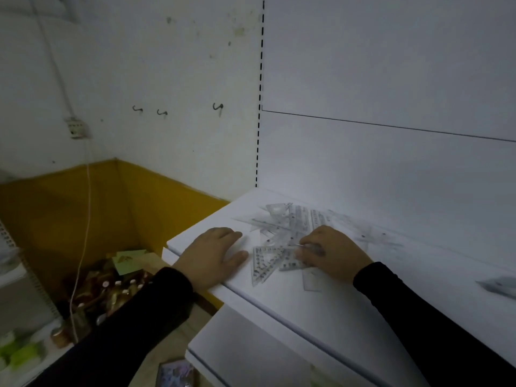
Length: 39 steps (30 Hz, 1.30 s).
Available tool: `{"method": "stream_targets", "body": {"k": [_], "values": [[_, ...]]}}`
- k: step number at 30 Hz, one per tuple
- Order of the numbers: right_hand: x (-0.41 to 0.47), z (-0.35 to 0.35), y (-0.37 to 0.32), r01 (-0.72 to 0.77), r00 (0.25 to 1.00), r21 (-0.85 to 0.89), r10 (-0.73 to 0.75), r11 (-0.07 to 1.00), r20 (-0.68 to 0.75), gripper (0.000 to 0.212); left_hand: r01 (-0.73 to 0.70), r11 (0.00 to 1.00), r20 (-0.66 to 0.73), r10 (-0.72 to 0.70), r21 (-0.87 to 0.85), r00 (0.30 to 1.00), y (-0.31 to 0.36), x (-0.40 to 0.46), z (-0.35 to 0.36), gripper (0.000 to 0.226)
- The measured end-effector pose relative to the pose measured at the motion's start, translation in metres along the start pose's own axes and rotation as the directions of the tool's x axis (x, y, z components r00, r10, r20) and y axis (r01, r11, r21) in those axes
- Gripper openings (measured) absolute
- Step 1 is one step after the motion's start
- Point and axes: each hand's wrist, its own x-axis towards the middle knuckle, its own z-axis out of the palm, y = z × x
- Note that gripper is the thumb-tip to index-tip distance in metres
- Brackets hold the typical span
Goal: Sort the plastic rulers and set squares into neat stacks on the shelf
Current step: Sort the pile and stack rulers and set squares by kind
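Note:
A loose heap of clear plastic rulers and set squares [290,227] lies on the white shelf [321,303], near its left end. One clear set square [264,261] lies at the front of the heap, between my hands. My left hand [212,255] rests flat on the shelf's left front corner, fingers apart, holding nothing. My right hand [332,252] lies on the right side of the heap, its fingers curled onto a clear ruler [293,263]; whether it grips the ruler I cannot tell.
A white back panel [391,163] rises behind the shelf. Another clear plastic piece [499,286] lies at the far right. A lower white shelf [251,344] juts out below. Down to the left stand several bottles [117,291] by a yellow wall.

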Motion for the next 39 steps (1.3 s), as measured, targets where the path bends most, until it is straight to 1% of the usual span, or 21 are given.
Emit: {"method": "stream_targets", "body": {"k": [3,6,8,11,14,17,19,21,23,25,32,36,39], "values": [[0.004,0.002,-0.003,-0.003,1.0,-0.038,0.003,0.999,-0.016,0.036,-0.091,0.996,-0.013,0.091,-0.007,0.996,-0.012,0.03,0.008,0.081],[0.004,0.005,-0.012,-0.033,0.999,-0.121,0.03,0.992,-0.028,0.033,-0.186,0.982,-0.004,0.186,-0.035,0.983,-0.023,0.056,0.014,0.064],[0.003,0.005,-0.017,-0.045,0.997,-0.18,0.034,0.983,-0.064,0.031,-0.232,0.971,-0.01,0.232,-0.059,0.973,-0.027,0.072,0.013,0.056],[0.0,0.006,-0.024,-0.064,0.993,-0.226,0.039,0.972,-0.114,0.029,-0.287,0.956,0.009,0.288,-0.06,0.958,-0.034,0.097,0.016,0.053],[-0.009,0.01,-0.028,-0.051,0.996,-0.248,0.029,0.967,-0.089,0.036,-0.312,0.947,0.07,0.317,-0.077,0.946,-0.037,0.112,0.024,0.052],[-0.014,0.012,-0.029,-0.038,0.998,-0.196,0.03,0.98,-0.047,0.039,-0.335,0.936,0.099,0.346,-0.111,0.933,-0.038,0.121,0.032,0.056],[-0.014,0.009,-0.028,-0.052,0.998,-0.159,0.045,0.986,-0.044,0.039,-0.334,0.934,0.087,0.346,-0.128,0.934,-0.041,0.126,0.036,0.051],[-0.013,0.008,-0.03,-0.065,0.995,-0.108,0.057,0.992,-0.076,0.036,-0.322,0.932,0.066,0.336,-0.166,0.939,-0.043,0.132,0.038,0.038],[-0.013,0.009,-0.031,-0.088,0.988,-0.037,0.083,0.995,-0.129,0.026,-0.316,0.931,0.049,0.33,-0.185,0.943,-0.041,0.135,0.036,0.026],[-0.012,0.01,-0.027,-0.115,0.975,0.016,0.116,0.993,-0.191,0.017,-0.308,0.936,0.076,0.324,-0.173,0.943,-0.038,0.138,0.034,0.02],[-0.014,0.006,-0.003,-0.237,0.912,0.07,0.247,0.969,-0.329,0.015,-0.327,0.924,0.141,0.357,-0.197,0.923,-0.034,0.141,0.024,0.014],[-0.019,0.001,0.008,-0.254,0.895,0.063,0.26,0.965,-0.362,0.015,-0.324,0.929,0.171,0.354,-0.18,0.92,-0.031,0.146,0.018,0.014],[-0.021,-0.002,0.014,-0.261,0.883,0.087,0.274,0.962,-0.381,0.016,-0.306,0.93,0.193,0.344,-0.204,0.919,-0.029,0.15,0.018,0.014]]}}
